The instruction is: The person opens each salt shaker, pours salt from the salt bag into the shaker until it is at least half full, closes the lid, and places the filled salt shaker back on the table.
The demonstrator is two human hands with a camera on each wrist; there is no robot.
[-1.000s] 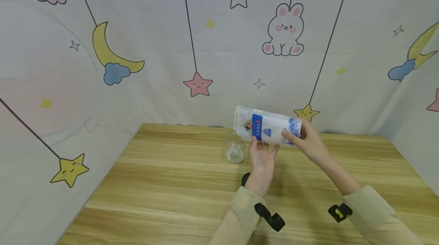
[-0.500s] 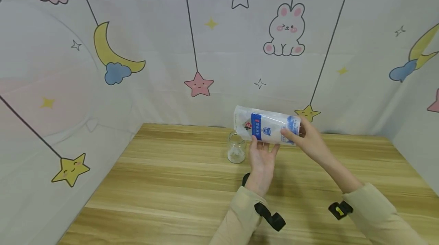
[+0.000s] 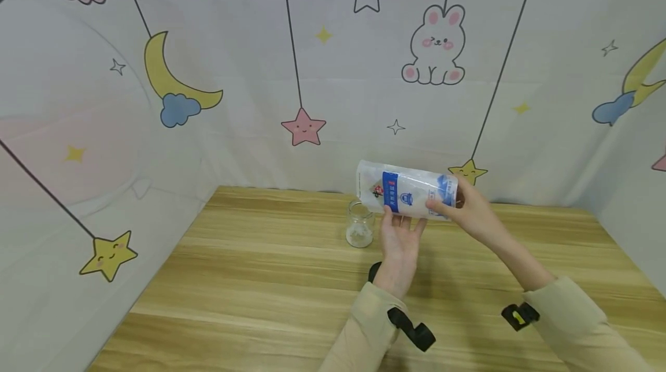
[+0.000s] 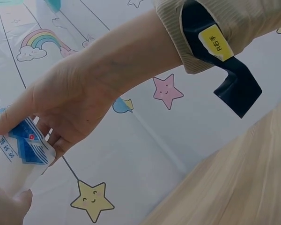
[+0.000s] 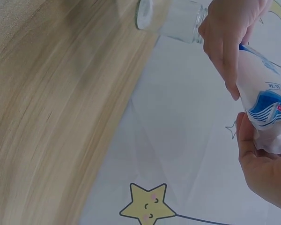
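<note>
A white and blue bag of salt (image 3: 416, 195) lies nearly sideways in the air, its left end over the mouth of a small glass jar (image 3: 359, 232). White grains cover the jar's lower part. From below, my left hand (image 3: 399, 250) holds the bag near that left end, thumb in front and fingers behind. My right hand (image 3: 470, 210) grips the bag's right end, its thumb across the front. In the right wrist view the left hand (image 5: 229, 37) hides part of the jar's rim, while the right hand (image 5: 267, 173) cups the crumpled end. The bag's opening is hidden.
Jar and hands are above a wood-grain table (image 3: 250, 279). Behind it hangs a white cloth (image 3: 244, 146) printed with stars, moons and rabbits. Black straps with small devices (image 3: 520, 317) sit on both sleeves.
The head view has shifted very slightly. Both hands keep their hold on the salt bag, and its tilt over the jar looks the same.
</note>
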